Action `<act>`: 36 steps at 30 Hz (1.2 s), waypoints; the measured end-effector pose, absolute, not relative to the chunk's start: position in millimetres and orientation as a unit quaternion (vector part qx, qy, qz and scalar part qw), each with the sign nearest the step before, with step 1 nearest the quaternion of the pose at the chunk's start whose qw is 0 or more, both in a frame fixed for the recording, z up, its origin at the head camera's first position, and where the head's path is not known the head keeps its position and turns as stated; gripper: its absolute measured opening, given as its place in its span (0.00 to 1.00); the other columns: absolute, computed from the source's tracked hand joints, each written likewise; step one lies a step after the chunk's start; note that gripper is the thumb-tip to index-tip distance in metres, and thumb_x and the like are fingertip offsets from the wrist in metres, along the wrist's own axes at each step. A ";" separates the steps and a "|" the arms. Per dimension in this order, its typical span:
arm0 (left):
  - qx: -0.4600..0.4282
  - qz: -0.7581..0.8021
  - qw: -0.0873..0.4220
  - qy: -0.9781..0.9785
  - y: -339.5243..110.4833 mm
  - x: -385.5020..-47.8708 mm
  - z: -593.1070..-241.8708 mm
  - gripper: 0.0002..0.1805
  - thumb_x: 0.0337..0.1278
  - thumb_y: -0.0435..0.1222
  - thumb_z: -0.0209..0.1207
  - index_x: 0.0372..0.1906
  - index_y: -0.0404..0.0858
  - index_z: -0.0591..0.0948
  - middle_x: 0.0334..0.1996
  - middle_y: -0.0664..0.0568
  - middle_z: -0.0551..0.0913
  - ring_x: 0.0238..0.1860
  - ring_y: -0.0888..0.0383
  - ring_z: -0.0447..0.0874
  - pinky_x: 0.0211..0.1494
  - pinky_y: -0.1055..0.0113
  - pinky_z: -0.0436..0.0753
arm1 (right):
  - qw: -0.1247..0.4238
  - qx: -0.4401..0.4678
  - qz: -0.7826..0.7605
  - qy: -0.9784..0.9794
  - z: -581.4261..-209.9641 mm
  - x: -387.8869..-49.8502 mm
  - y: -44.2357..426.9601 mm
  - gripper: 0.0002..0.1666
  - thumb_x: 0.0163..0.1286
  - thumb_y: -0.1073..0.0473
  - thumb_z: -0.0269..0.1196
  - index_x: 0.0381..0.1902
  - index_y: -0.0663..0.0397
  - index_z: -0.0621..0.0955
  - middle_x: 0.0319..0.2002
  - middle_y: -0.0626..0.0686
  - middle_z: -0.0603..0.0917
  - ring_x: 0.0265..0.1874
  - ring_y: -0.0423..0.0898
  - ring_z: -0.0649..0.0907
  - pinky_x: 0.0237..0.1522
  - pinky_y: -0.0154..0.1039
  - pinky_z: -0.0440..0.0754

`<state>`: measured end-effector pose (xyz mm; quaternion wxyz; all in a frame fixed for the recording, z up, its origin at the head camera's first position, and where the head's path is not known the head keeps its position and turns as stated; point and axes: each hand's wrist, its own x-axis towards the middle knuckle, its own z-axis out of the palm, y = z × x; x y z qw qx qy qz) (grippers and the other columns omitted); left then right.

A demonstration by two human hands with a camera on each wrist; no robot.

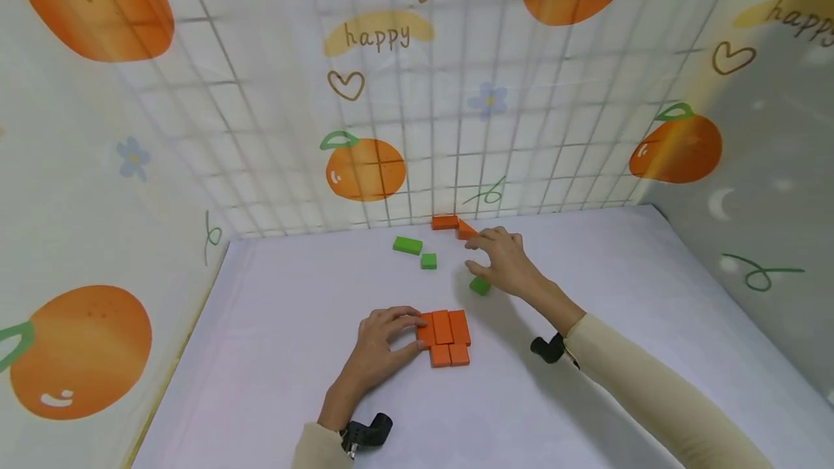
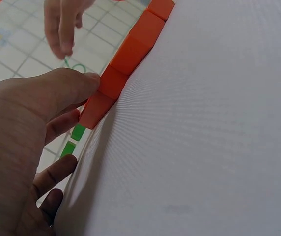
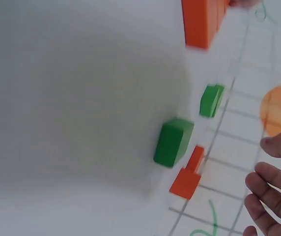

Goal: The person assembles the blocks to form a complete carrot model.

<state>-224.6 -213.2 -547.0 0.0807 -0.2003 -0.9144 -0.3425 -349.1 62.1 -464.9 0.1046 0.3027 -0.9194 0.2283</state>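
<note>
Orange block cluster [image 1: 441,328] just right of the left hand [image 1: 381,342] | I see thumb and fingers pinching its edge block [image 1: 426,330] | right hand [image 1: 507,260] hovering empty, fingers loosely parted, green block [image 1: 479,286] near its thumb

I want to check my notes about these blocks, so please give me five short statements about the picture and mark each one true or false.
1. The left hand touches the leftmost block of the front orange group. True.
2. Three green blocks lie on the table. True.
3. The right hand holds a green block. False: it holds nothing.
4. The front orange group has eight blocks. False: five are visible.
5. Two more orange pieces lie near the back wall. True.
</note>
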 end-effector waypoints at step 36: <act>-0.200 -0.338 0.091 -0.915 -212.9 -221.5 -546.7 0.17 0.61 0.51 0.66 0.55 0.60 0.83 0.60 0.66 0.76 0.59 0.61 0.67 0.60 0.48 0.62 | 0.029 0.210 0.108 -0.971 -503.6 -476.1 7.2 0.27 0.69 0.52 0.67 0.63 0.57 0.79 0.62 0.57 0.77 0.64 0.57 0.64 0.58 0.61 0.57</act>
